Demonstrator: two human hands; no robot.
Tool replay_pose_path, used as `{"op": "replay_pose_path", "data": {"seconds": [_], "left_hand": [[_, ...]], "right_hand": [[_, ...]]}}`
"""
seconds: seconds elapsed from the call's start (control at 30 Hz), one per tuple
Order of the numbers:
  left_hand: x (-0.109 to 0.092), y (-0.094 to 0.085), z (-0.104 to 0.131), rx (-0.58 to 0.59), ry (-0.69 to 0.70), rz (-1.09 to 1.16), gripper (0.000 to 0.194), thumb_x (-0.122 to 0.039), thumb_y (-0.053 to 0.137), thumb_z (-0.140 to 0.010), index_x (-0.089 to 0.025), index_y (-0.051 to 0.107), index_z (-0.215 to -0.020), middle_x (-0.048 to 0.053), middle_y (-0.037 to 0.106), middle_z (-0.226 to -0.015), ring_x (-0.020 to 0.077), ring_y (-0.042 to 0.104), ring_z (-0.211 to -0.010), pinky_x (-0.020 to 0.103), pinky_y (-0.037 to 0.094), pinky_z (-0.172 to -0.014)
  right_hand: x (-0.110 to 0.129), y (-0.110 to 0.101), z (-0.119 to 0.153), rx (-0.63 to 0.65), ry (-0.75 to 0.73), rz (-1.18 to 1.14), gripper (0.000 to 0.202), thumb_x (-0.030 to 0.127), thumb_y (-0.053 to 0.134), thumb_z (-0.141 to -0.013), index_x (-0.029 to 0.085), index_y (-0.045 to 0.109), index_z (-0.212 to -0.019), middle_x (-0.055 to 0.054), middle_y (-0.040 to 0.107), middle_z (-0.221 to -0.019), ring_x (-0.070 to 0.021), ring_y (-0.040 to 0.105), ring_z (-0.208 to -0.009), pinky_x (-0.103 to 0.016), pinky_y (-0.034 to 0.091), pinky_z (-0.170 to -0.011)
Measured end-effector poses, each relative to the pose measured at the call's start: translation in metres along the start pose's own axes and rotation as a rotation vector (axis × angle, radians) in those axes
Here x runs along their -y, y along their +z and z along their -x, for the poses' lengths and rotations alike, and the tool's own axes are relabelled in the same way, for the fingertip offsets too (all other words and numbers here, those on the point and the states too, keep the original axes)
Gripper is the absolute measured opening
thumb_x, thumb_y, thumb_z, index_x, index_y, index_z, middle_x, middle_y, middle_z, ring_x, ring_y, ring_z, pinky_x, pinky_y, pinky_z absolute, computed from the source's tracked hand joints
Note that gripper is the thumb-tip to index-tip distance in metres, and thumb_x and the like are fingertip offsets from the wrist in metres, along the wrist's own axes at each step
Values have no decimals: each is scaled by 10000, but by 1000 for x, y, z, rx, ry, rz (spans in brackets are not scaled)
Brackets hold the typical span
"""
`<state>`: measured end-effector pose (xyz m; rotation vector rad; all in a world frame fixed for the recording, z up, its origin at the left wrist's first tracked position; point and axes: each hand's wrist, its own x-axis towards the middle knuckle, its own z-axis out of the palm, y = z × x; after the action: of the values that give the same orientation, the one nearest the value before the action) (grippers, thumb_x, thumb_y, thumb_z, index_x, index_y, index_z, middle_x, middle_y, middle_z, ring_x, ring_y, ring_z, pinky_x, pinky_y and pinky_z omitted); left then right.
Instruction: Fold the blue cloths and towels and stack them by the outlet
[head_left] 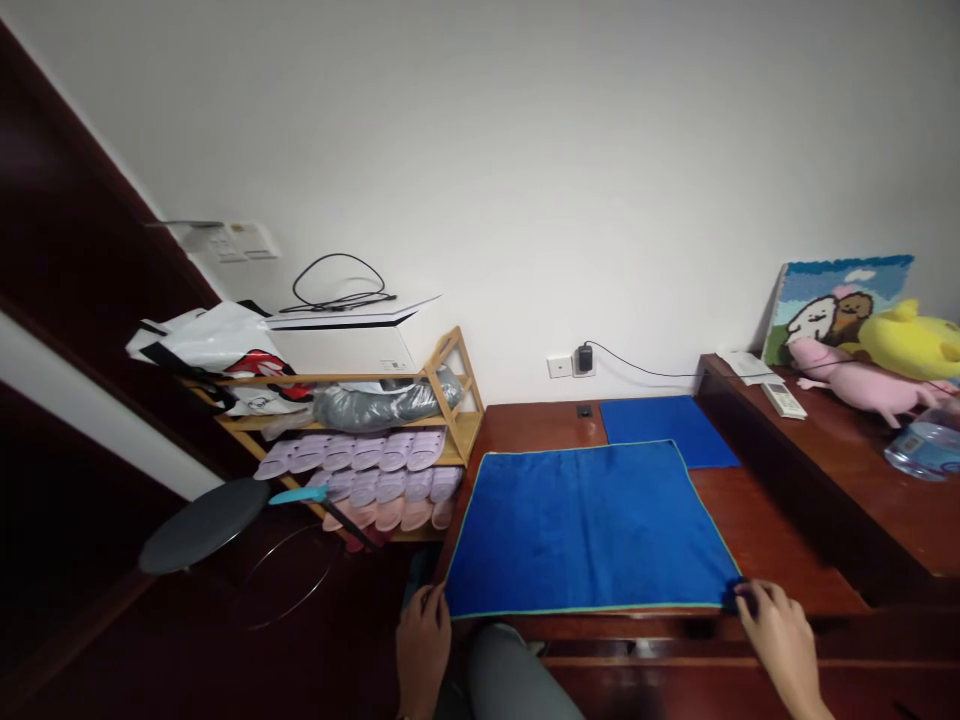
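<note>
A blue cloth with a light green edge lies spread out over the brown wooden table, with faint creases running down its middle. My left hand is closed at its near left corner, thumb and fingers pinched on the edge. At the near right corner, my right hand is closed on the cloth in the same way. Behind the cloth lies a second, smaller blue cloth or mat, partly covered by the first one's far right corner.
On the left stands a wooden rack with several slippers and a white box. A round black stool is in front of it. The higher surface at right holds plush toys, a remote and a plastic bottle.
</note>
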<state>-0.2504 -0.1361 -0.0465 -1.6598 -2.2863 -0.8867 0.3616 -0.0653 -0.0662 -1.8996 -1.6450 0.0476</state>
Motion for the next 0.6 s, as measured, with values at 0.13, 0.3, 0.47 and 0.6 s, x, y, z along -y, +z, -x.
{"op": "replay_pose_path", "data": {"seconds": [0.13,0.3,0.47,0.6], "left_hand": [[-22,4,-33,72,77,-8,457,-342,375,-1021,-211,789,-1165,164,732,-1258,344,678,-1189,526,534,-1068],[-74,48,-103,205,274,88,462,-240,355,-1035,-234,744,-1283,100,695,-1416,273,614,-1347,496,472,-1186],[-117,115,-171,292,430,43,490,-273,343,-1073,-214,613,-1478,93,570,-1583,255,485,-1494,499,398,-1245],[-100,155,-209,346,317,-64,508,-348,404,-1069,-238,555,-1541,117,491,-1642,310,426,-1535,558,347,-1255]], "right_hand": [[80,25,-29,83,-254,-59,487,493,384,-990,222,778,-1079,-168,752,-1205,-342,690,-1088,-522,543,-1014],[235,101,-87,338,-496,-219,558,370,299,-1048,200,632,-1462,-129,638,-1496,-289,585,-1386,-496,444,-1199],[341,179,-127,607,-633,-136,634,382,305,-1059,138,396,-1638,-131,387,-1686,-303,331,-1581,-535,294,-1285],[347,218,-145,667,-668,-68,652,446,307,-1072,171,337,-1663,-106,314,-1715,-280,252,-1611,-530,224,-1307]]}}
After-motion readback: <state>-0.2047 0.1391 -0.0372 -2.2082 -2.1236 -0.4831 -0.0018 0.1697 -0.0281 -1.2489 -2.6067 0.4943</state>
